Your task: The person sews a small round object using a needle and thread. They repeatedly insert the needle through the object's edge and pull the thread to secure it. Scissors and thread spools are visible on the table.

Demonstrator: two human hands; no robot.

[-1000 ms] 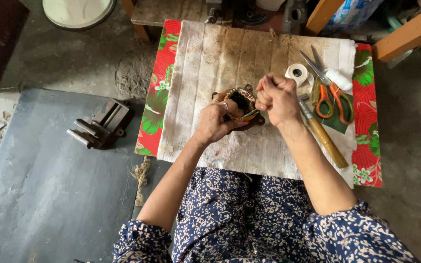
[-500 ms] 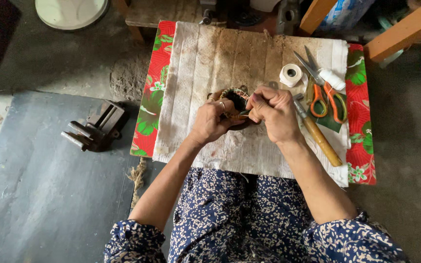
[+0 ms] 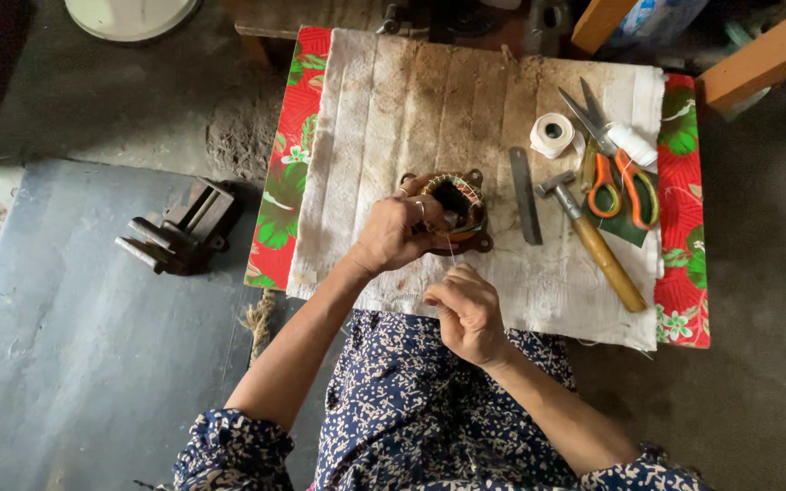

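A round motor stator (image 3: 457,207) with copper windings lies on a dirty white cloth (image 3: 384,118) over a low table. My left hand (image 3: 393,235) grips the stator's near left side and steadies it. A thin pale thread (image 3: 452,255) runs from the stator toward me, pinched between the fingers of my right hand (image 3: 466,309), which is at the table's near edge, pulled back from the windings.
Right of the stator lie a flat metal file (image 3: 525,195), a wooden-handled hammer (image 3: 593,241), orange-handled scissors (image 3: 611,168) and a white tape roll (image 3: 552,135). A red floral cloth (image 3: 279,182) shows under the white one. A metal vise (image 3: 179,227) sits on the floor at left.
My right hand has drawn back from the stator toward my body, pulling the thread taut. My left hand stays on the stator.
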